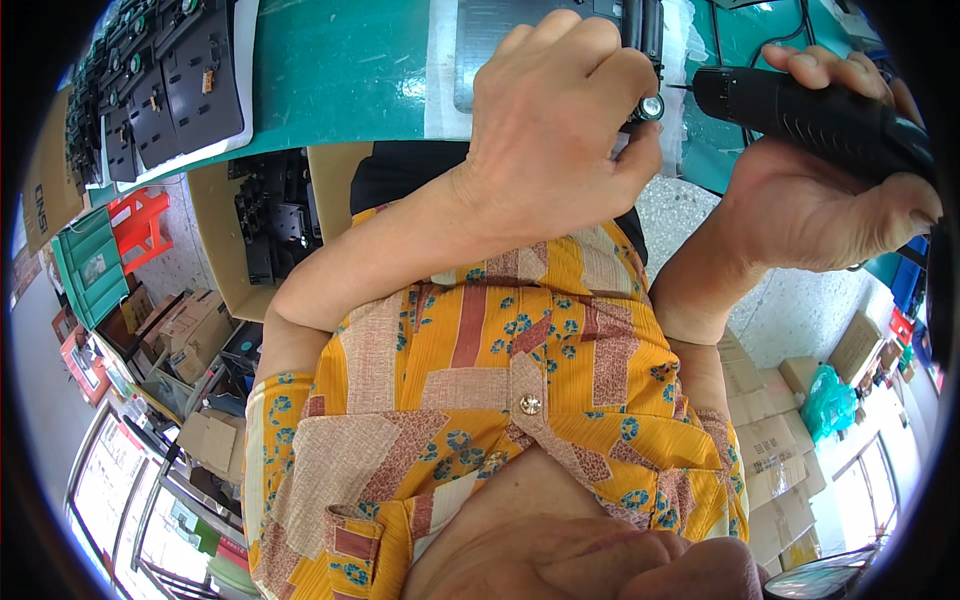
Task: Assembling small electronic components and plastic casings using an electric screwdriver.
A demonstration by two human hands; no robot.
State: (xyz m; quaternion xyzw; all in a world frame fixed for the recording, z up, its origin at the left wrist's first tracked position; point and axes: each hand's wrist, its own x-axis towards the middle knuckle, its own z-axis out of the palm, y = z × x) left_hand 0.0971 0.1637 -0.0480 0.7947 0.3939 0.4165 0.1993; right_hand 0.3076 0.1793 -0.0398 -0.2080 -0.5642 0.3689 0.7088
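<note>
My left hand (560, 120) is closed over the near edge of the bench, thumb and forefinger pinching a small black part with a shiny round, lens-like end (651, 107). Just beyond it stands a black plastic assembly (642, 30), partly covered by my fingers. My right hand (800, 205) grips a black electric screwdriver (800, 115), held almost level. Its thin bit points left toward the pinched part, with a gap between them. Under my left hand lies a dark flat panel (490, 50) on a white sheet (440, 90); much of it is hidden.
Several black plastic assemblies (170, 90) lie on a white sheet at the far left of the green bench (330, 80). Below the edge, an open cardboard box (215, 225) holds more black parts. A black cable (800, 30) runs behind the screwdriver. Cartons (770, 440) stand at the right.
</note>
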